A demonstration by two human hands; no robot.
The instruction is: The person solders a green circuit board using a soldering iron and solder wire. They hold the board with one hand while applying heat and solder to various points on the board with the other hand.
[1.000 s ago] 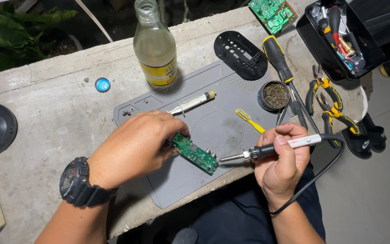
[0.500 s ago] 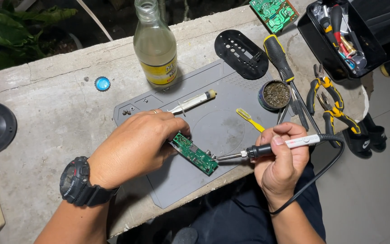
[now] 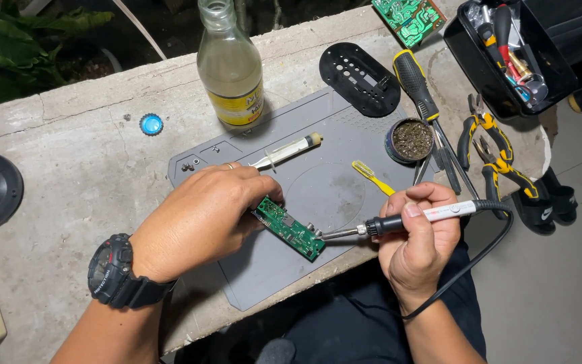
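Circuit board: a small green rectangular circuit board (image 3: 288, 228) is lying tilted on the grey silicone work mat (image 3: 304, 269), near the mat's middle, between the two hands.
Ledge: a rough grey concrete ledge (image 3: 69, 175) is carrying the mat and everything else.
Toolbox: a black plastic toolbox (image 3: 547, 47) full of tools is sitting at the far right corner.
Bottle: a clear glass bottle with a yellow label (image 3: 230, 67) is standing upright, uncapped, at the mat's far edge.
Left hand: the left hand (image 3: 203, 219), above a black wristwatch (image 3: 119, 276), is curling closed over the board's left end, pinning it to the mat.
Right hand: the right hand (image 3: 419, 239) is wrapping its fingers around a white-and-black corded soldering iron (image 3: 405, 219), gripping it like a pen.
Iron tip: the metal tip is touching the board's right end.
Cover plate: a black oval plastic cover with holes (image 3: 360, 77) is lying beyond the mat.
Pliers: yellow-and-black pliers (image 3: 490, 145) are lying to the right.
Screwdriver: a black-and-yellow screwdriver (image 3: 420, 94) is lying beside them.
Tin: a round tin of brass wool (image 3: 409, 140) is sitting on the mat's right edge.
Syringe: a clear syringe (image 3: 287, 152) is lying just beyond the left hand.
Brush: a small yellow brush (image 3: 373, 178) is lying near the right hand.
Cap: a blue bottle cap (image 3: 150, 124) is lying left of the bottle.
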